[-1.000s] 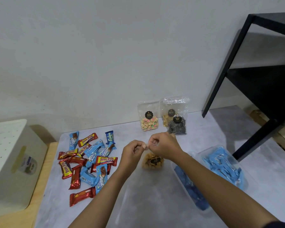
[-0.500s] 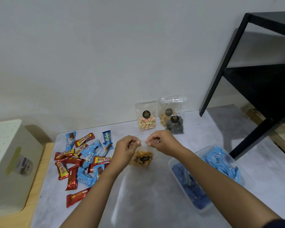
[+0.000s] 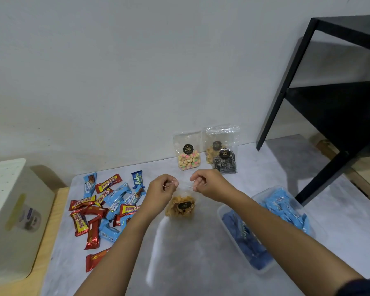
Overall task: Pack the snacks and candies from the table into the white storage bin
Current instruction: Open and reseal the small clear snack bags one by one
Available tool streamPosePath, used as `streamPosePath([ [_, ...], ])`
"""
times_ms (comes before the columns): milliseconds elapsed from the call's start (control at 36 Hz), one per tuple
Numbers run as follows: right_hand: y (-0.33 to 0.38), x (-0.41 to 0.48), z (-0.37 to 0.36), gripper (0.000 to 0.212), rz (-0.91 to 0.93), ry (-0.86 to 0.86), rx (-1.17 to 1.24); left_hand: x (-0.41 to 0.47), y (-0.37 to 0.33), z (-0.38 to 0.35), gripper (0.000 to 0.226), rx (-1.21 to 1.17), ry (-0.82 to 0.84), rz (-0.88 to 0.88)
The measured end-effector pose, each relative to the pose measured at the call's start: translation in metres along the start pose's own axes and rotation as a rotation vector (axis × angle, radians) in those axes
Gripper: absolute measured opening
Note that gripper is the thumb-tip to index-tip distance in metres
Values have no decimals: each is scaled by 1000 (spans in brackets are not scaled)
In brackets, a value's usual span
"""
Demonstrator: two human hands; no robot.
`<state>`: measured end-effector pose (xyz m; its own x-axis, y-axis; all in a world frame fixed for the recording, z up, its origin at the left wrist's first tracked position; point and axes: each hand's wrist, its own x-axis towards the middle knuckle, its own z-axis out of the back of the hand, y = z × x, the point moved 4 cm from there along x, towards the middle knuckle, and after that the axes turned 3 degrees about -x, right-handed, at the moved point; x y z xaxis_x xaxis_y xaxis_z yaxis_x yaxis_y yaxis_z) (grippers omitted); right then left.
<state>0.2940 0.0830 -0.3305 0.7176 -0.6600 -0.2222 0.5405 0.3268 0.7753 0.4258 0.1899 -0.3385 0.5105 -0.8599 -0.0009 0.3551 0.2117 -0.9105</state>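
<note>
Since the earlier frame the left hand and right hand have drawn apart, each pinched shut on a top corner of the clear snack bag above the table; both pinches should stay firm and level so it hangs upright.

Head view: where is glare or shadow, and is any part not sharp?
Head view: glare streaks on the clear lid below the hands; the black shelf throws soft shadows on wall and table; the label on the held snack bag is too blurred to read; wide-angle bending near the edges.
</note>
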Motion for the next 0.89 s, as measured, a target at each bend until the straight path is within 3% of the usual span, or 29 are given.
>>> streamPosePath([
  [222,3,-3,-5,23,43,31,-193,-2,-1,-10,16,117,-36,-57],
  [500,7,-5,-7,19,50,20,-63,-2,3,-8,4,93,-53,-59],
  [583,8,-5,-6,16,28,-38,-24,-5,1,-5,23,95,-149,-76],
  [694,9,-6,-8,13,12,-50,48,-18,-1,-3,19,-23,-304,-5],
  [889,4,-10,-13,17,-45,56,212,-28,7,-23,26,-242,-158,188],
])
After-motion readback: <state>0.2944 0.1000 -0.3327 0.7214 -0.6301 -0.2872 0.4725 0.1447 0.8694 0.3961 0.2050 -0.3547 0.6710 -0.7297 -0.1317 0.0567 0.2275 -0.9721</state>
